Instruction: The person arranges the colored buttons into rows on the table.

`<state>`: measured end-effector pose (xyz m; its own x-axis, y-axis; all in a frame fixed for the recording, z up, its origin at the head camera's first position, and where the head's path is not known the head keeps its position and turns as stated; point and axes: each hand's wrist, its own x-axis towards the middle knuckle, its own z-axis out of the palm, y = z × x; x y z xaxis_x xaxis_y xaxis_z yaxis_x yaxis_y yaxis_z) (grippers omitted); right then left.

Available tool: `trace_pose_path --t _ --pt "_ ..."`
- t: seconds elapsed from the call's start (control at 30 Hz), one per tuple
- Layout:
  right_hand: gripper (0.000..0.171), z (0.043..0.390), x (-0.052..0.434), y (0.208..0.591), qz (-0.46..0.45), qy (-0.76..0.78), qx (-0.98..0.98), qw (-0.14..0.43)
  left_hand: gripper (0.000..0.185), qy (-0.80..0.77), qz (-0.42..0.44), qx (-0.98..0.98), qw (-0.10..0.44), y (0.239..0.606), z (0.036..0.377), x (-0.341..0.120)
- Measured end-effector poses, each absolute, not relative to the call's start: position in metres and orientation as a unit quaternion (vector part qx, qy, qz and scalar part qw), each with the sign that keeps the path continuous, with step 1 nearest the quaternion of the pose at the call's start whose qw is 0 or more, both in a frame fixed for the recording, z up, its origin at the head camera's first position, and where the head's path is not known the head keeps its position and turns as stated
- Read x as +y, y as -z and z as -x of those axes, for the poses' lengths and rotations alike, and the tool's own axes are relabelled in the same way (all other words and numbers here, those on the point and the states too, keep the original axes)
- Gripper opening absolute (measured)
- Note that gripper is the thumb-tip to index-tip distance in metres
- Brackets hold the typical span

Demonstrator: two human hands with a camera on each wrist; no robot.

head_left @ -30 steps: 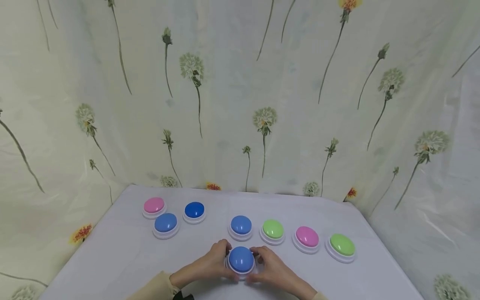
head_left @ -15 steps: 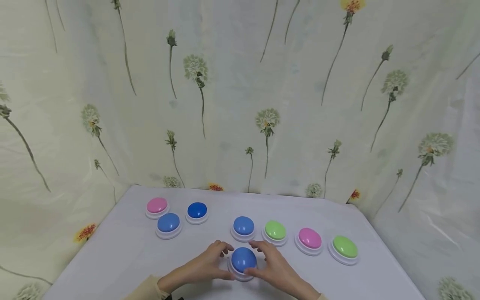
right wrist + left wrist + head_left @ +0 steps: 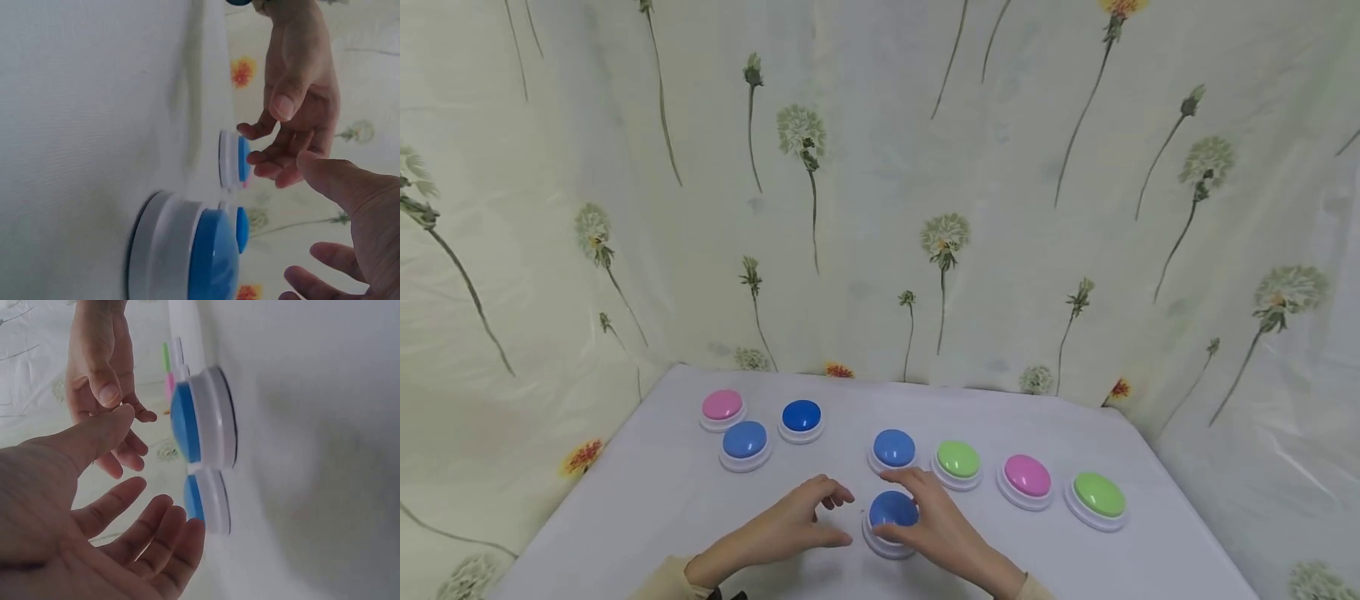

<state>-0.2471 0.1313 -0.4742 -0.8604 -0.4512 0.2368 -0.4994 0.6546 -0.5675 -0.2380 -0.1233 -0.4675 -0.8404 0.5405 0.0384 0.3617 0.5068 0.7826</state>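
Note:
A light blue push button on a white round base sits at the front middle of the table. My right hand hovers over its right side, thumb and fingers spread apart and partly covering it in the head view. To the button's left, my left hand is held above the table with loosely bent fingers and nothing in its grasp. Both hands look apart from the blue domes in the left wrist view, where a blue button stands beyond the fingers. A second light blue button lies just behind the front one.
On the right, a row holds a green button, a pink button and another green button. At the back left are a pink button, a light blue button and a dark blue button. A flower-printed curtain hangs behind.
Both hands have let go of the front blue button's sides. The left hand has drawn away to the left; the right hand has lifted over the button. The view has shifted slightly.

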Motion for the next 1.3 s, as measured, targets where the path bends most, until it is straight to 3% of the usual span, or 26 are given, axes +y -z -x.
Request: trace_pose_path --t 0.23,0.5,0.9,1.3 --pt "0.071 0.257 0.107 0.452 -0.289 -0.336 -0.896 0.024 0.036 -0.397 -0.275 0.875 0.043 0.445 0.241 -0.15" --pt "0.071 0.279 0.075 0.429 -0.321 -0.353 -0.879 0.028 0.038 -0.401 -0.241 0.884 -0.013 0.427 0.252 -0.181" --pt "0.071 0.324 0.025 0.429 -0.317 -0.344 -0.884 0.01 0.037 -0.428 -0.168 0.885 -0.068 0.429 0.277 -0.239" --pt "0.067 0.346 -0.022 0.447 -0.306 -0.359 -0.881 -0.036 0.045 -0.425 -0.094 0.898 -0.06 0.459 0.305 -0.284"
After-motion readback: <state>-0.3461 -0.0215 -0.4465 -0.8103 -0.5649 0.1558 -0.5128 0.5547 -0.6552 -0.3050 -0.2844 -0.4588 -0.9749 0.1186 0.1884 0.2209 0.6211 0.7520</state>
